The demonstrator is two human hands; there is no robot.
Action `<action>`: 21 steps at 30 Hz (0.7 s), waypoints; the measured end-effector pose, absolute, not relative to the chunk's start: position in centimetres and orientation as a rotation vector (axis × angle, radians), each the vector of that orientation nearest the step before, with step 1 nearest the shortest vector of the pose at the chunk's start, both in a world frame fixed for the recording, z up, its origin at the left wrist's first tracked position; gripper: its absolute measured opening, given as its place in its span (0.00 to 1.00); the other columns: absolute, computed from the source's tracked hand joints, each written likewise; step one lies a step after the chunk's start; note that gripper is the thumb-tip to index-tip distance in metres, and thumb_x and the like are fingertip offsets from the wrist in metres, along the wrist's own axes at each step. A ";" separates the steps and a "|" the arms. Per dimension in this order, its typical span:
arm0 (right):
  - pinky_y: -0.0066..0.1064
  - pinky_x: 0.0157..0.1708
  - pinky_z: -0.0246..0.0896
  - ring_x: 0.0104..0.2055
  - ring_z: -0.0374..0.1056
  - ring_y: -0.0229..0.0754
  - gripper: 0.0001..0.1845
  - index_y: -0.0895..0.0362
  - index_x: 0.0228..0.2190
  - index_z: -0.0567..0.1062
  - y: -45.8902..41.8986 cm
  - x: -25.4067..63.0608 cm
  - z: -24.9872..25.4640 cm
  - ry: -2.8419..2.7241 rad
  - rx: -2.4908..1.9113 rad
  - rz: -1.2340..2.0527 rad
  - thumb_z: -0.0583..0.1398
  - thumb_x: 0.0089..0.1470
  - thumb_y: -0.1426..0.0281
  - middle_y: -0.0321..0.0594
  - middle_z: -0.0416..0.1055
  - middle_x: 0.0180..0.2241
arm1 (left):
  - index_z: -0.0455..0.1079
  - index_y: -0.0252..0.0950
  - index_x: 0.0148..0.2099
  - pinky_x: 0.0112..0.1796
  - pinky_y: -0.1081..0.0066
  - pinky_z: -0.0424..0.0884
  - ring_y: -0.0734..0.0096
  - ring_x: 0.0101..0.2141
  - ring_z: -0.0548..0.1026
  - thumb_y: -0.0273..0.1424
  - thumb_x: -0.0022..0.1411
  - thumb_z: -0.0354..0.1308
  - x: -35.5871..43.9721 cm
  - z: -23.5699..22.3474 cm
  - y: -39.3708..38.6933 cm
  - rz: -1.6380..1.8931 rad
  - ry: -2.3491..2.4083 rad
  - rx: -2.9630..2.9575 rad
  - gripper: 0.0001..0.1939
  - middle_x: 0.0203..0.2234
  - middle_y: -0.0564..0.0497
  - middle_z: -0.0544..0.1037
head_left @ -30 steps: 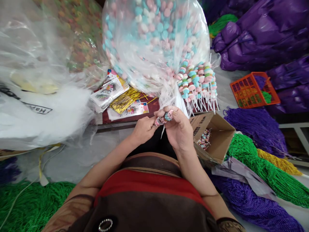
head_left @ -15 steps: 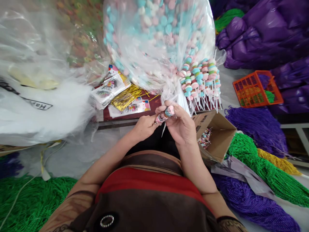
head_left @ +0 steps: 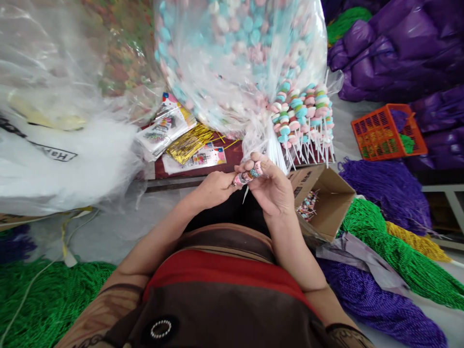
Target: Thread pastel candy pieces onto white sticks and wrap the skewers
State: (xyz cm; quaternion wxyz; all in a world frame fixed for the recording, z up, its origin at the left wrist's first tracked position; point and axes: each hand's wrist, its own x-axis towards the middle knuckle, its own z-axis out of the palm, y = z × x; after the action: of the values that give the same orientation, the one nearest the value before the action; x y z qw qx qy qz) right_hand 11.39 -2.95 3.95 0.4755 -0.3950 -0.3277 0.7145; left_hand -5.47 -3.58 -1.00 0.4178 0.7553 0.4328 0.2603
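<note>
In front of my lap, both hands hold a candy skewer (head_left: 248,175) in a printed clear wrapper, tilted up to the right. My left hand (head_left: 216,188) pinches its lower end between thumb and fingers. The fingers and thumb of my right hand (head_left: 273,188) close round the upper end. A thin white tip, perhaps the stick, shows below the hands. Beyond them lie gold twist ties (head_left: 190,143) and printed plastic bags (head_left: 170,126) on the dark red tabletop (head_left: 232,153). White sticks (head_left: 276,151) and a pile of unwrapped candy skewers (head_left: 302,113) are just past my right hand.
A big clear bag of pastel candies (head_left: 235,53) stands at the back. White plastic sacking (head_left: 68,169) bulges at left. An open carton (head_left: 331,203) with wrapped skewers sits at right, near an orange basket (head_left: 389,140). Green cord bundles (head_left: 391,246) and purple bundles (head_left: 384,299) cover the floor.
The view has shifted slightly, so the surroundings sit a little differently. Both hands keep their hold on the candy skewer, with only small finger movements.
</note>
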 end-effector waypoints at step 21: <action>0.41 0.47 0.77 0.51 0.78 0.47 0.22 0.46 0.47 0.80 -4.0 10.9 2.7 -0.941 -1.025 1.525 0.71 0.53 0.53 0.39 0.83 0.47 | 0.73 0.36 0.32 0.35 0.70 0.69 0.69 0.28 0.73 0.46 0.67 0.57 -4.4 -0.8 -3.3 0.816 0.956 1.461 0.19 0.23 0.53 0.75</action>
State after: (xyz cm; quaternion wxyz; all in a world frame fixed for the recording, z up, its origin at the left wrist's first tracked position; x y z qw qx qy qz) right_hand 10.91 -4.05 2.68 0.5130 -0.4261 -0.3914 0.6341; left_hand -4.42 -3.25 -0.79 0.5704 0.6226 0.4075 0.3478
